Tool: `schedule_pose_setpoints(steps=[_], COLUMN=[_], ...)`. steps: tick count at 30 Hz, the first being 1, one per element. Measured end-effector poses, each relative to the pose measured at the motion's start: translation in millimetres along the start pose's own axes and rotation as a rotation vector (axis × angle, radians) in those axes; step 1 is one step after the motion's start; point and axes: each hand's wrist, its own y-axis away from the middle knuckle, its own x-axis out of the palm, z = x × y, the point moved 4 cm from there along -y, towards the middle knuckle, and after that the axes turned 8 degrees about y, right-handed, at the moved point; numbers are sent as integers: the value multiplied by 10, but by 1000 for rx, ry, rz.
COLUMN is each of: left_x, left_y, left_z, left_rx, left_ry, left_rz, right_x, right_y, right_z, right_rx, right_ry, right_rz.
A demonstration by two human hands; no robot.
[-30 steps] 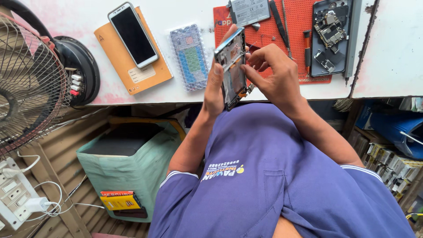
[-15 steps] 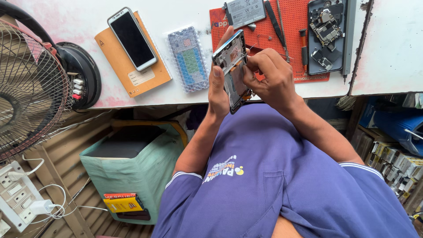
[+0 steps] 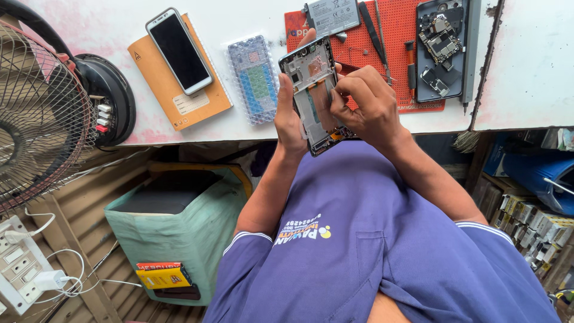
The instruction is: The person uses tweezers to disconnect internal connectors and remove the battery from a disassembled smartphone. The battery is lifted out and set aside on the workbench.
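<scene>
Since the earlier frame both hands have drifted slightly right over the white table (image 3: 526, 66), carrying the opened phone frame (image 3: 315, 90) with them. On the red work mat (image 3: 412, 54) lie a grey battery (image 3: 332, 15) and a dark phone shell (image 3: 442, 48) holding a circuit board. The left hand (image 3: 288, 119) grips the frame's edge, thumb up its side; the right hand (image 3: 371, 107) curls over it, fingertips pinching at its inner face.

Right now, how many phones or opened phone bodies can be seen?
3: an intact white phone lying on the tan booklet, an opened frame held in both hands, and a dismantled body on the red mat. Others may be hidden.
</scene>
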Motion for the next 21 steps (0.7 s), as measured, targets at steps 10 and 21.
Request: schedule_pose_setpoints(steps=[10,21], left_x=[-45,-24], left_y=[25,87], left_z=[48,35], left_rx=[115,194], left_ry=[-233,-606], left_rz=[12,45], right_x=[-66,-84], right_y=[-54,-34], right_z=[50,57], right_rx=[121,150], right_ry=[-40,-30], right_rz=[42,-37])
